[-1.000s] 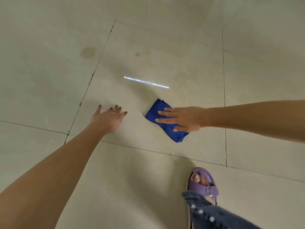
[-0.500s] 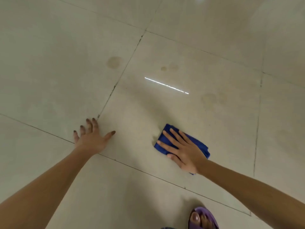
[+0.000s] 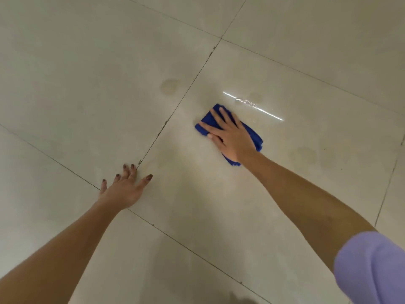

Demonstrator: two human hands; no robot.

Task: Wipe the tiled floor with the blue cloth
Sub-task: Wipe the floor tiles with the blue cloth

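Head view: a person leans over a pale tiled floor (image 3: 274, 205) with both bare arms stretched forward.
Right hand: the right hand (image 3: 232, 137) lies flat, palm down, on a blue cloth (image 3: 252, 133); the fingers (image 3: 215, 116) are spread and straight, pressing the cloth to the tile rather than curling round it.
Blue cloth: folded into a rough oblong, it lies under the right palm, showing past the fingertips at the far end, along the outer side of the hand, and at a corner beside the wrist.
Left hand: the left hand (image 3: 125, 189) is released and holds nothing; it rests palm down with fingers splayed, thumb pointing toward the right hand. Its nails are dark.
Left hand's place: it sits where two grout lines (image 3: 175, 106) meet, fingertips on the joint, well apart from the cloth and nearer the person than the right hand.
Light streak: a thin bright reflection (image 3: 254, 105) lies just beyond the right fingertips, with a small wet-looking patch at its middle.
Marks: a faint brownish stain (image 3: 168, 86) shows beyond the left hand, across the grout line from the cloth; another dim smudge (image 3: 304, 153) lies to the outer side of the right forearm.
Sleeve: a lilac sleeve (image 3: 372, 266) covers the right upper arm at the near edge.
Arms: both forearms are bare from wrist to elbow.
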